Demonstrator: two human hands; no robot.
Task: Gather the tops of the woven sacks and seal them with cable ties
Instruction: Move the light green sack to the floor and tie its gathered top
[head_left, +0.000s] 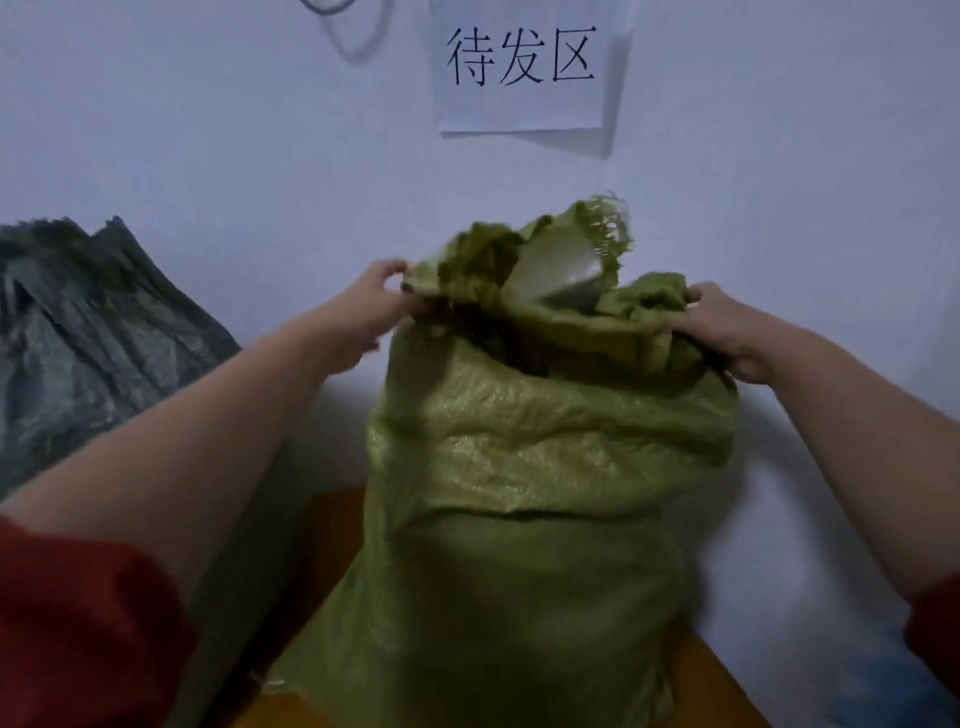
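Sack (530, 467) green woven, upright | top frayed, ungathered | left hand (363, 312), right hand (727, 327) gripping rim

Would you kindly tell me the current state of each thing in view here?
green sack: upright, top open, no tie on it.
left hand: grips the green sack's top, left side.
right hand: grips the green sack's top, right side.
grey sack: lies against the wall, untouched.
paper sign: hangs on the wall.

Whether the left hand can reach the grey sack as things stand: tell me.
Probably yes. The grey sack lies just left of the left hand, with nothing visible between them. That hand grips the rim of the green sack, though, so it must let go first.
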